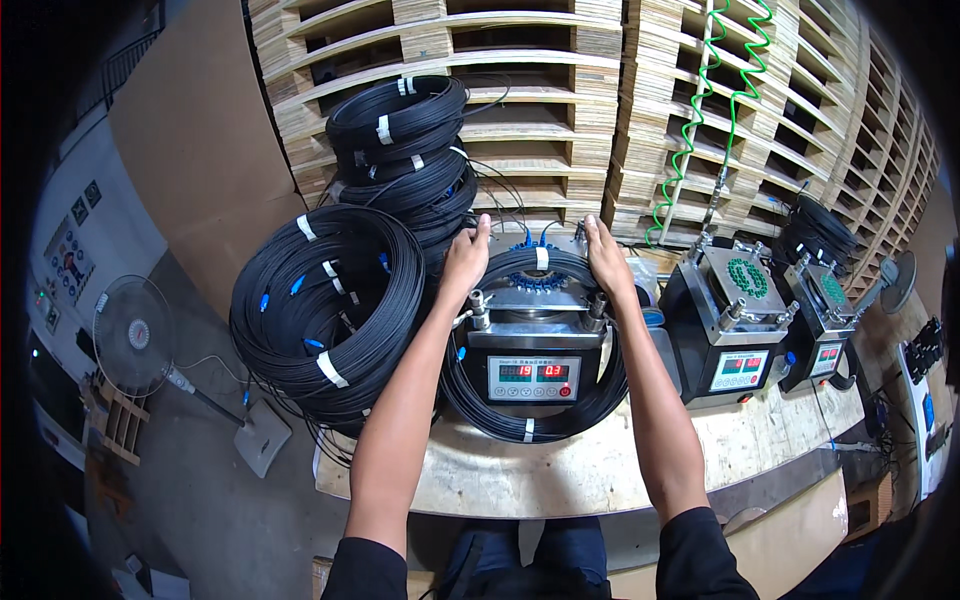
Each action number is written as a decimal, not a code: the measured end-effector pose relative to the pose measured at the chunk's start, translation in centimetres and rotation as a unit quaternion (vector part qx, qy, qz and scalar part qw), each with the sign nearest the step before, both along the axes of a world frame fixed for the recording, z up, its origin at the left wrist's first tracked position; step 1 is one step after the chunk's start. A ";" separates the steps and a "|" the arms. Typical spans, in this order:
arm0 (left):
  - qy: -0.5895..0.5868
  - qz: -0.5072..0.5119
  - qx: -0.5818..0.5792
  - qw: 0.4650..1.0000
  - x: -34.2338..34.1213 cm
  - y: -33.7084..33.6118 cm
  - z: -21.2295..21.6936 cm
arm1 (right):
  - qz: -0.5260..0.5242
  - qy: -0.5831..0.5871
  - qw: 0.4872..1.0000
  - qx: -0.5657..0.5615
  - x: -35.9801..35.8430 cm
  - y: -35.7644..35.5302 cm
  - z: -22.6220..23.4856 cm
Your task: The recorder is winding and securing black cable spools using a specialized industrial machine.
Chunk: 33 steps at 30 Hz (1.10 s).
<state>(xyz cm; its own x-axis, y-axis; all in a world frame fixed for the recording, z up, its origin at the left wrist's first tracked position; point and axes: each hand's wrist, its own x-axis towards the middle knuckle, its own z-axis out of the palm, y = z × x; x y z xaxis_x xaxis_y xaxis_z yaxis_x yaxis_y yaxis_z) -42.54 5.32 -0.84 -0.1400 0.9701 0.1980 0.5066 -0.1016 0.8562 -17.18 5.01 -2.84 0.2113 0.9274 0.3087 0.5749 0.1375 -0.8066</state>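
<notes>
A coil of black cable (530, 432), bound with white tape, loops around a black benchtop machine (480, 370) with a lit red display. Its upper arc crosses above the metal top plate (520, 298), where blue connectors (540, 283) sit in a ring. My left hand (467, 258) is closed at the coil's upper left shoulder, thumb pointing up. Across from it, my right hand (608, 262) is closed at the upper right shoulder. Both hands' fingers are partly hidden on the far side.
Stacked black cable coils (330, 370) crowd the left, with more coils (400, 130) behind. Two similar machines (735, 350) (815, 330) stand right on the wooden table (580, 480). Wooden pallets (520, 110) rise behind; green coiled hoses (685, 130) hang there. A fan (138, 335) stands left.
</notes>
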 end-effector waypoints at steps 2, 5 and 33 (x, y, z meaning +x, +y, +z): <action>0.002 -0.001 0.009 1.000 -0.2 -0.1 0.1 | 0.005 0.005 1.000 -0.005 -0.1 -0.5 0.4; -0.008 -0.026 -0.013 1.000 -0.2 -0.1 0.1 | 0.005 0.006 1.000 -0.012 -0.3 -1.1 1.0; 0.049 -0.010 -0.016 0.999 0.1 -0.4 0.4 | 0.065 0.060 0.965 -0.247 6.4 8.2 3.3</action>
<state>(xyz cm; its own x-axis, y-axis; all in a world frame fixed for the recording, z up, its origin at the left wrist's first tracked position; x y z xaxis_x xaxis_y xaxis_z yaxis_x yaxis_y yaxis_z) -42.39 4.88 -0.47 -0.1017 0.9786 0.1790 0.5866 -0.0863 0.8052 -10.83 13.21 0.45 0.0904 0.9761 -0.1976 0.4765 -0.2166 -0.8521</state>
